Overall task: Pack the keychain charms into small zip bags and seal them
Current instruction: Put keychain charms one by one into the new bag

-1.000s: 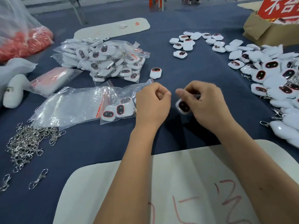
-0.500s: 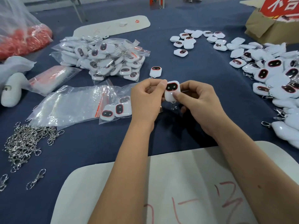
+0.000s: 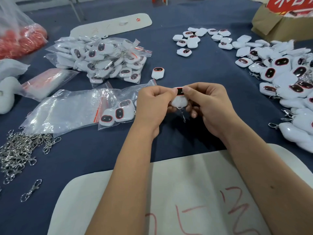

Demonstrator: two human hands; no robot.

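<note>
Both hands meet above the blue tablecloth: the left hand and right hand pinch one white keychain charm between curled thumbs and fingers, its metal clasp dangling below. Whether a zip bag already surrounds it cannot be told. The clasp could snag a bag's mouth, or the seal could close crooked. To the left lies the stack of empty zip bags; beyond it is the pile of packed bags, and unpacked charms lie to the right.
</note>
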